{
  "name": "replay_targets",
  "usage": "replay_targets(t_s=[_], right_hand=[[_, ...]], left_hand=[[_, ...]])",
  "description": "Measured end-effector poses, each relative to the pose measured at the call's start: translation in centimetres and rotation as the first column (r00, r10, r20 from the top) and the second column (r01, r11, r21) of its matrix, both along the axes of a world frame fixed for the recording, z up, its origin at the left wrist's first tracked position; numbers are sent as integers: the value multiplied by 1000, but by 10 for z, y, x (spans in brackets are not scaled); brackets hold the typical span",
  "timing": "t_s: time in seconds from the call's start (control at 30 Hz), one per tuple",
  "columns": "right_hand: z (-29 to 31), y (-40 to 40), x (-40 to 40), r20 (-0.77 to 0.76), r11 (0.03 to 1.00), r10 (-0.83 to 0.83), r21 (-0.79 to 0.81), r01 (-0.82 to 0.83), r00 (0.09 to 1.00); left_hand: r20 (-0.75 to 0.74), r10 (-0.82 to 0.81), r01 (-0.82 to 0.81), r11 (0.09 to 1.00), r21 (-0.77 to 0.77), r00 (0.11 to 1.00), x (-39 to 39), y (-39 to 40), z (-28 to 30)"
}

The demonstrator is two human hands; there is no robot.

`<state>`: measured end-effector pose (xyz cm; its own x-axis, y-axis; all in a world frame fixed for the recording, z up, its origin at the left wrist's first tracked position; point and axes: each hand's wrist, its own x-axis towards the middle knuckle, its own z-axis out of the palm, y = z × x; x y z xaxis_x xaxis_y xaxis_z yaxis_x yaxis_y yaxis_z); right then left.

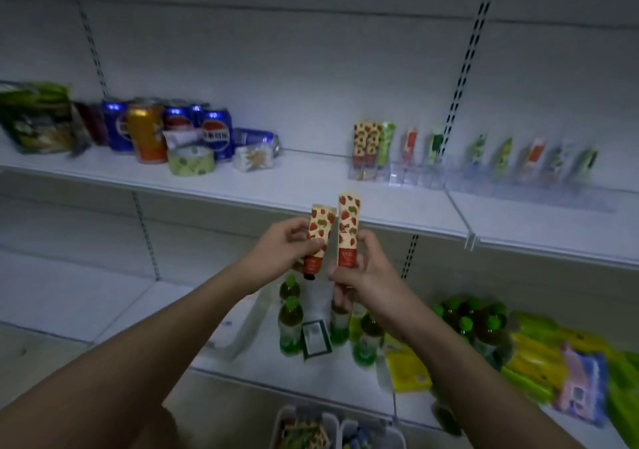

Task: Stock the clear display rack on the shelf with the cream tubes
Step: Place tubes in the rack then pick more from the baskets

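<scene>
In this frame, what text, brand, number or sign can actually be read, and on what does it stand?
Nothing reads cleanly.
Strawberry tube in right hand: a short word on its red band, too blurred.
Strawberry tube in left hand: no readable print.
Blue cans: a round red-white-blue logo with characters, too blurred.
Rack tubes: print too small.

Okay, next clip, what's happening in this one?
A person stands at a store shelf holding two strawberry-print cream tubes upright, one in the left hand and one in the right hand. The left tube and the right tube are side by side, below the shelf edge. On the shelf beyond, the clear display rack already has tubes standing in it, with matching strawberry ones at its left end. Neither held tube has gone in yet.
</scene>
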<state>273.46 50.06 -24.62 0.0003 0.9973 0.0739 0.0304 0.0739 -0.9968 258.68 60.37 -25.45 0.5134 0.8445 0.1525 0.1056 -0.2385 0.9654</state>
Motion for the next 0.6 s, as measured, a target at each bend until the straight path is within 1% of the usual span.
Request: replay_targets(t_s=[0.07, 0.17, 0.3, 0.37, 0.47, 0.53, 0.6], right_hand=[[22, 6, 1, -42, 999, 6, 34, -5, 999], [47, 21, 1, -72, 994, -30, 103, 37, 997], [72, 38, 6, -89, 984, -80, 150, 93, 993], [80, 45, 11, -45, 973, -146, 173, 152, 988], [84, 60, 29, 87, 935, -292, 235, 265, 952], [83, 73, 44, 103, 908, -363, 262, 327, 926], [84, 89, 58, 81, 878, -424, 280, 387, 902]], left_hand=[[6, -16, 15, 998, 55, 1000, 3, 3, 25], [36, -16, 13, 995, 103, 999, 10, 11, 61], [68, -16, 8, 992, 122, 998, 22, 21, 90], [100, 2, -12, 995, 101, 995, 29, 29, 94], [155, 45, -58, 995, 78, 987, 43, 44, 94], [199, 76, -89, 994, 58, 977, 53, 56, 90], [257, 102, -117, 992, 45, 961, 63, 70, 85]])
